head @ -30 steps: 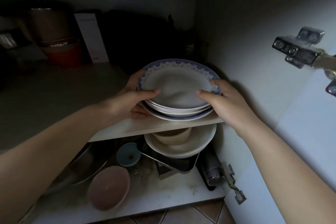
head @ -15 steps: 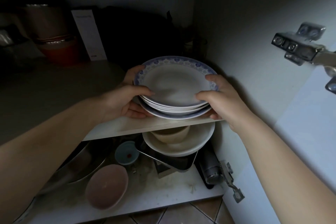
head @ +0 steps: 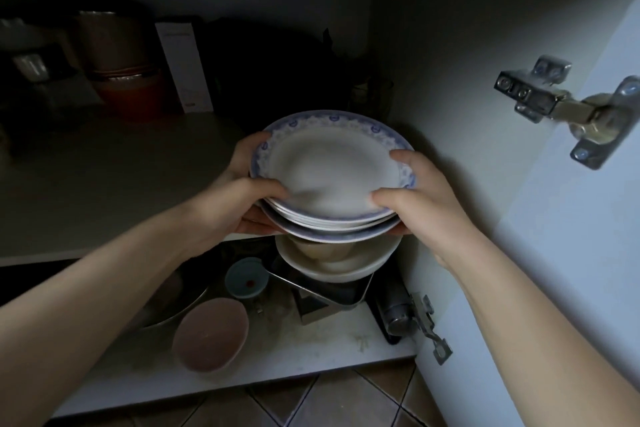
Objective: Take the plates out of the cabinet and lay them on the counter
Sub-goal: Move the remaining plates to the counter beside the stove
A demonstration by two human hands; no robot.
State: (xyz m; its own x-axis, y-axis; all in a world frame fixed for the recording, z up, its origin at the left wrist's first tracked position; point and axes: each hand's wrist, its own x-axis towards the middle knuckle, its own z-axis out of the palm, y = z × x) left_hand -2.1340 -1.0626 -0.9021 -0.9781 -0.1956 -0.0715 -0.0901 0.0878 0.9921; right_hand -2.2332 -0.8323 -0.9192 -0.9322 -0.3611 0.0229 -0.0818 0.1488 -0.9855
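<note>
A stack of white plates with blue patterned rims (head: 332, 166) is held between both hands at the front edge of the cabinet's upper shelf (head: 104, 191). My left hand (head: 239, 198) grips the stack's left side, thumb on the top plate and fingers underneath. My right hand (head: 415, 198) grips the right side the same way. The stack's near edge overhangs the shelf front. Whether its far edge still touches the shelf is hidden.
Below the stack, nested white bowls (head: 332, 263) sit on a metal rack. A pink bowl (head: 211, 333), a small blue lid (head: 246, 277) and a metal bowl lie on the bottom shelf. Containers and a white box (head: 183, 69) stand at the back left. The open door with its hinge (head: 554, 104) is at right.
Both hands have drawn the plate stack toward me, from resting on the shelf to overhanging its front edge. The grip on both sides is unchanged.
</note>
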